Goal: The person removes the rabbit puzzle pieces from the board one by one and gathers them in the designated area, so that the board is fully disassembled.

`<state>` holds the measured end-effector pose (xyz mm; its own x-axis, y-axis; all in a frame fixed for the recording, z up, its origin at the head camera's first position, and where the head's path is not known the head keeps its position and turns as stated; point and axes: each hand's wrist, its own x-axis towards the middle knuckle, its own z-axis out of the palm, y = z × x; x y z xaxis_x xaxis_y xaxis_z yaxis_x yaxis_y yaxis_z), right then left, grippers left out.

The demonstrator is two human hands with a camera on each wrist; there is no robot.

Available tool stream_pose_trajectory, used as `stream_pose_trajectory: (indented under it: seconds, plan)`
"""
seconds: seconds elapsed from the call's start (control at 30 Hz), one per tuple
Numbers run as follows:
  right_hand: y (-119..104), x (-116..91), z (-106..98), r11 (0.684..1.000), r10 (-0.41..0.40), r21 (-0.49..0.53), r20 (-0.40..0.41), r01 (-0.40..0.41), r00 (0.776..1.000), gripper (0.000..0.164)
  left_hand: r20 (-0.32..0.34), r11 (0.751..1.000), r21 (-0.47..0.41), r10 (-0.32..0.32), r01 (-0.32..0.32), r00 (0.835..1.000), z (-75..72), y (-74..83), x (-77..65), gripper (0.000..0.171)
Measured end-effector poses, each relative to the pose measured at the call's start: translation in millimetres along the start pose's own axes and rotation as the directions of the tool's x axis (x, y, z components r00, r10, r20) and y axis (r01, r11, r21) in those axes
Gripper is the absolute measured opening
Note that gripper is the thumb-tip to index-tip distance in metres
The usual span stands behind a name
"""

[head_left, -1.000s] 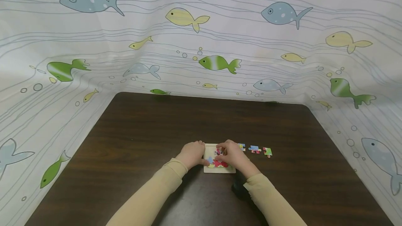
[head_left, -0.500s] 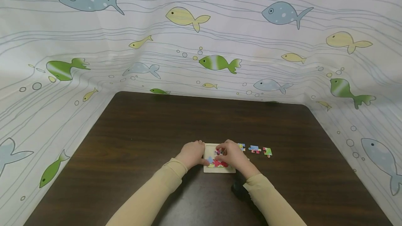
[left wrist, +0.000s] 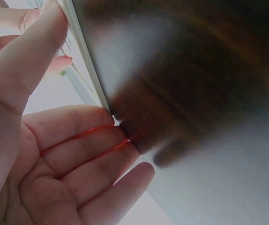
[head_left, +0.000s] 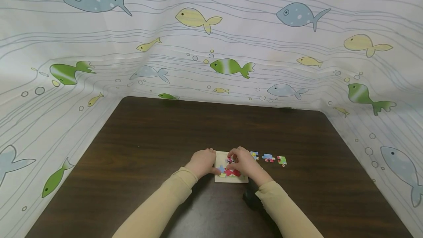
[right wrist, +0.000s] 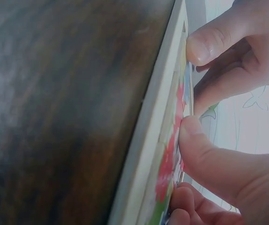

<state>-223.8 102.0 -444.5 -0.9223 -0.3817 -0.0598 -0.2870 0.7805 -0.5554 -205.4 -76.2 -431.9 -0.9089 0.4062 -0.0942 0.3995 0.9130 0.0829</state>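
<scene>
A small square jigsaw board (head_left: 231, 180) with a pale wooden frame lies on the table, showing red, green and blue picture parts. My left hand (head_left: 202, 163) rests at its left side, the thumb on the frame and the fairly straight fingers (left wrist: 94, 123) touching the edge near the far corner. Over the middle of the board, my right hand (head_left: 246, 163) pinches a puzzle piece (head_left: 230, 160) with a pink and white picture between thumb and forefinger. In the right wrist view the right thumb (right wrist: 193, 129) sits close against the board's face; the piece is mostly hidden there.
Loose puzzle pieces lie right of the board: a blue and yellow one (head_left: 254, 155), a blue one (head_left: 268, 157) and a green one (head_left: 282, 160). A black object (head_left: 252, 198) shows beneath the right wrist. A fish-patterned curtain (head_left: 211, 39) surrounds the dark wooden table (head_left: 158, 131).
</scene>
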Motion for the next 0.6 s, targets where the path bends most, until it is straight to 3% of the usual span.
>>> stream_pose_trajectory:
  seconds: [0.6]
  plan:
    - [-1.4, -0.4, -0.8, 0.999, 0.012, 0.041, -0.002, -0.012, 1.000, 0.029, -0.002, 1.000, 0.003, 0.005, -0.005, 1.000, 0.3, 0.1, -1.1, 0.074]
